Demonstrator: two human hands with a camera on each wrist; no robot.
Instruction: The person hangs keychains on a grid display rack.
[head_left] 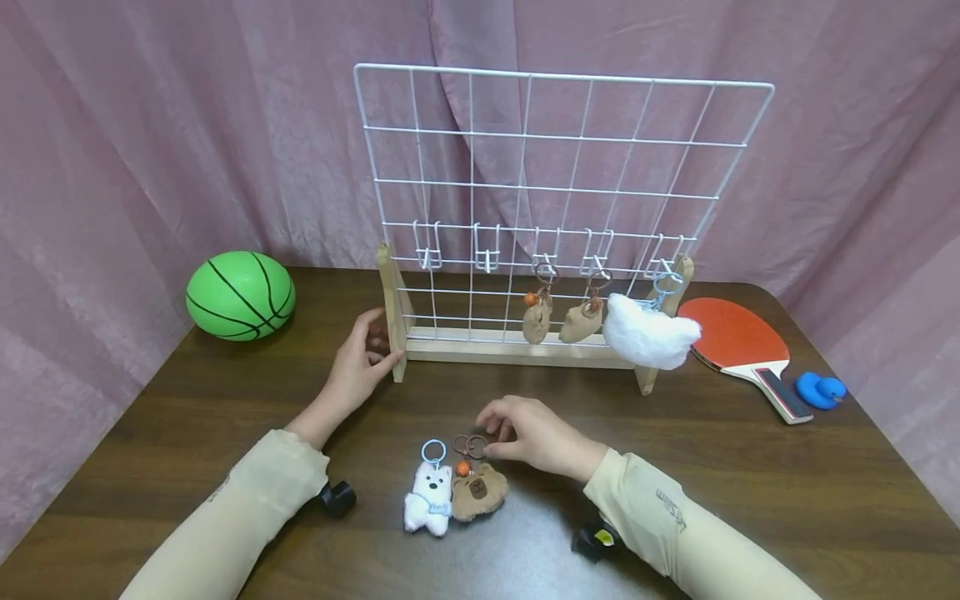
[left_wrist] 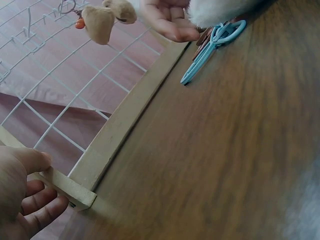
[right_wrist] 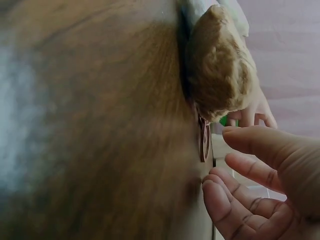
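My left hand (head_left: 352, 364) grips the left wooden leg (head_left: 393, 321) of a white wire grid rack (head_left: 501, 185); the left wrist view shows the thumb on one side of the wood (left_wrist: 70, 189) and fingers on the other. Just right of a brown bear keychain (head_left: 478, 492) is my right hand (head_left: 532, 435), thumb and fingers apart near its copper rings (head_left: 476, 447). In the right wrist view nothing is between those fingers (right_wrist: 217, 200), and the brown plush (right_wrist: 220, 65) lies beyond them. A white bear keychain (head_left: 429, 497) with a pale blue ring lies beside the brown one.
From the rack's hooks hang two brown plush keychains (head_left: 537, 321) (head_left: 581, 322) and a fluffy white one (head_left: 651, 332). Two hooks (head_left: 427, 254) at the left hold nothing. A green ball (head_left: 240, 296) sits at left; a red paddle (head_left: 738, 337) and blue rubber duck (head_left: 820, 391) lie at right.
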